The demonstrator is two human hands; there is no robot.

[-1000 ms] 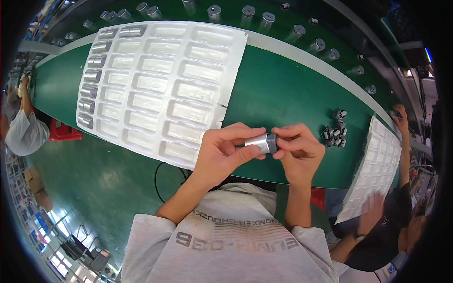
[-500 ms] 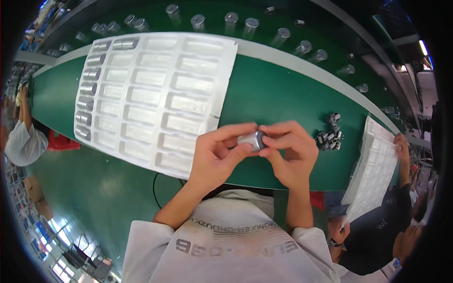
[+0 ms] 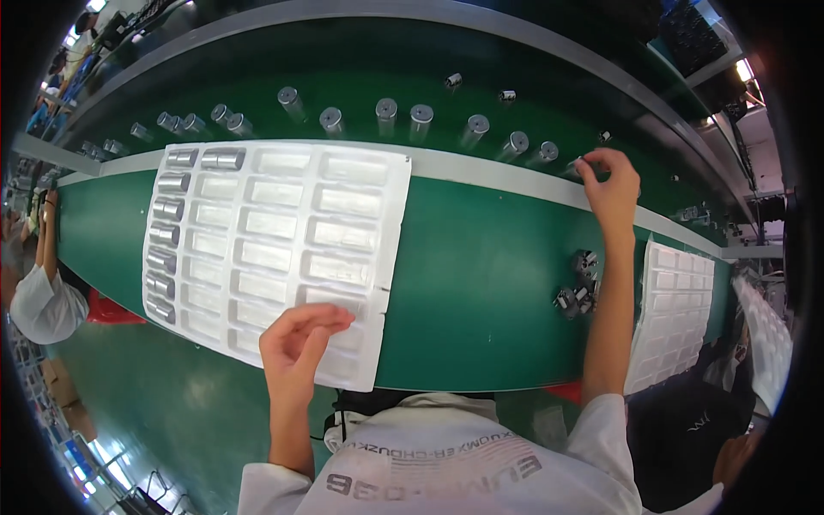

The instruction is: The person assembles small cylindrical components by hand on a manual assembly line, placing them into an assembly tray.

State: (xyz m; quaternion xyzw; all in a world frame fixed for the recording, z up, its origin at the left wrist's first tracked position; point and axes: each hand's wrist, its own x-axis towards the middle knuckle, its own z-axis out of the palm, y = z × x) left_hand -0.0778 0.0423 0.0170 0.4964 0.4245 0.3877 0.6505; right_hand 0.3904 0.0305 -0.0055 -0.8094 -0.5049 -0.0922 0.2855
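Note:
My right hand (image 3: 611, 184) is stretched out to the green strip behind the table, its thumb and fingers closed around a silvery metal cylinder (image 3: 573, 167). Low on the near right part of the white moulded tray (image 3: 396, 184), my left hand (image 3: 300, 348) hovers with curled fingers. Whatever it holds, if anything, is hidden by the fingers. Grey metal cylinders (image 3: 165, 233) lie in the tray's left column of pockets, and another (image 3: 223, 159) fills a pocket in the far row.
Several metal cylinders (image 3: 386, 112) stand along the green strip beyond the pale rail (image 3: 481, 180). Small black and silver parts (image 3: 579, 292) lie piled by my right forearm. Another tray (image 3: 674, 309) is at the right, near a person in black (image 3: 687, 446). Another person (image 3: 47, 300) works far left.
My hands have parted from the metal cylinder they held together. The right reached far right to the strip; the left moved left over the tray. The view has shifted, and the right-hand tray has moved.

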